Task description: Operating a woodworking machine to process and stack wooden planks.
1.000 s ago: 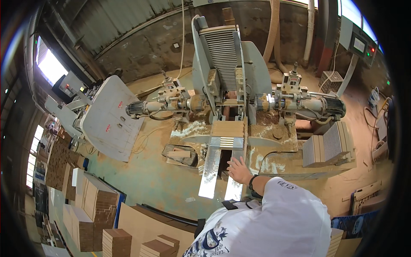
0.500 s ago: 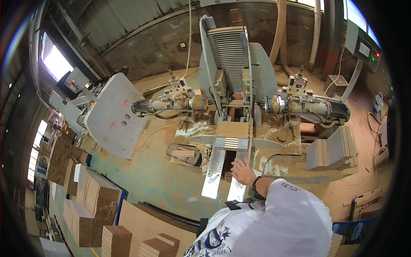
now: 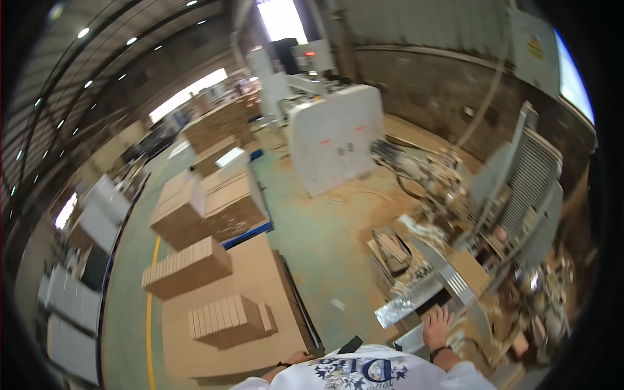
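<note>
My right hand (image 3: 437,323) reaches forward with its fingers spread. Nothing is in it, and it lies beside the shiny metal rails (image 3: 406,311) at the front of a dusty machine. Just beyond the hand, a stack of brown boards (image 3: 469,272) sits on the rails, with pale striped ends toward me. My left hand (image 3: 299,358) is low in the picture, close to the near corner of a board-topped pallet (image 3: 250,369); its fingers are too small and blurred to read. Nearest to it on that pallet stands a row of brown boards (image 3: 229,318).
Behind that row is another row of boards (image 3: 188,265). Taller board stacks (image 3: 231,201) stand on a blue pallet farther off. A large white machine panel (image 3: 337,140) rises ahead. Offcuts (image 3: 391,249) lie beside the machine. White-wrapped stacks (image 3: 75,292) line the left.
My view has swung left, so the machine now sits at the right and the pallets fill the middle. My left hand has come into view. The right hand stays open by the rails.
</note>
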`<state>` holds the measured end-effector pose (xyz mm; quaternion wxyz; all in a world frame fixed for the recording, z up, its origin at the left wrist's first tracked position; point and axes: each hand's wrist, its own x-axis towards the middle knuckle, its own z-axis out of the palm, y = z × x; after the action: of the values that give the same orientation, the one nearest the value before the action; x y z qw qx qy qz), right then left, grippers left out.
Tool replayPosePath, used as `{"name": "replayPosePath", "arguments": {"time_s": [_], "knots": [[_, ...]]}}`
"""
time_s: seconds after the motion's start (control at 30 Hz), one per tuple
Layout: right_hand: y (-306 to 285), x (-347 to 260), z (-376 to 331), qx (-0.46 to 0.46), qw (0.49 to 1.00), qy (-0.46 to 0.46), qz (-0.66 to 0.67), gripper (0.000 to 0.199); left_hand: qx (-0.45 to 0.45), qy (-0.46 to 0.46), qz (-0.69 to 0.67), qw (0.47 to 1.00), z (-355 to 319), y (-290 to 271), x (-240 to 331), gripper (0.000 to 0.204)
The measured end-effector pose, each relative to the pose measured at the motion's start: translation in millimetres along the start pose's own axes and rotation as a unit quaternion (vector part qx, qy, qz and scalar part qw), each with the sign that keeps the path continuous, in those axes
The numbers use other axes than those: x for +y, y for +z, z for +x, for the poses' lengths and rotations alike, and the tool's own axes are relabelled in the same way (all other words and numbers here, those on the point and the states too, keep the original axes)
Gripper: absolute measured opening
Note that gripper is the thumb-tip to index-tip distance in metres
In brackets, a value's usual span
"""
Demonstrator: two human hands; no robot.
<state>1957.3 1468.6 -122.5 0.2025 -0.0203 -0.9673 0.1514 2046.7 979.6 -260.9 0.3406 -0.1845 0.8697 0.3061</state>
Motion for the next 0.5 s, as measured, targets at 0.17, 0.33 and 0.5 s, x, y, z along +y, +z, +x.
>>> {"name": "replayPosePath", "arguments": {"time_s": [0.17, 0.33, 0.5], "knots": [[19, -2, 3, -0.021, 1.000, -0.004, 0.004, 0.019, 0.001, 0.030, 0.006, 1.000, -28, -24, 23, 0.048], [18, 0, 3, -0.036, 0.999, 0.007, 0.002, 0.018, -0.029, 0.034, -0.018, 0.999, -28, -23, 21, 0.046], [19, 2, 2, -0.031, 0.999, 0.006, 0.002, 0.017, -0.020, 0.053, 0.004, 0.998, -14, -16, 9, 0.046]]}}
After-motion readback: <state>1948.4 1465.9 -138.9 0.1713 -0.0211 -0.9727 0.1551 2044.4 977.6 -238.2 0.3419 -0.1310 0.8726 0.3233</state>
